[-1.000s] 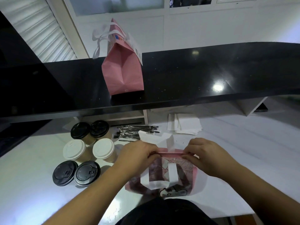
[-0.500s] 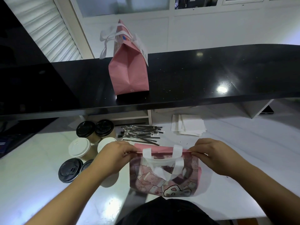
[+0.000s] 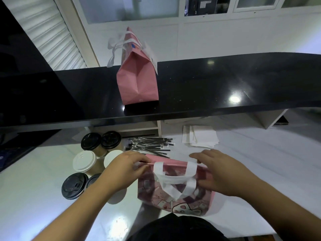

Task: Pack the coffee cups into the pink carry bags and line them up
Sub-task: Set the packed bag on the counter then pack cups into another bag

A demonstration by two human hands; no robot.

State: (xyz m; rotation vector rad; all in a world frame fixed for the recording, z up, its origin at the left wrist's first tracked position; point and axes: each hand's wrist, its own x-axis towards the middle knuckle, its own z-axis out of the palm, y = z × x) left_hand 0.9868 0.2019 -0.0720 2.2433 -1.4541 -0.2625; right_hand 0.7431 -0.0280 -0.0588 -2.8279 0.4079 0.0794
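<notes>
The pink bag (image 3: 175,190) stands up, its long top edge going left to right. The left hand (image 3: 121,171) and right hand (image 3: 224,174) pinch its top corners. Coffee cups (image 3: 90,159) sit left of it.

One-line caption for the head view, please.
Both hands, left hand and right hand, pinch the top edge of a pink carry bag beside lidded coffee cups; another pink bag stands on the black counter.

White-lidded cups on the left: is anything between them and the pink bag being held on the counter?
Only the left hand, which grips the bag's left rim and hides part of the nearer white-lidded cup. The pink bag stands right beside the cups.
</notes>
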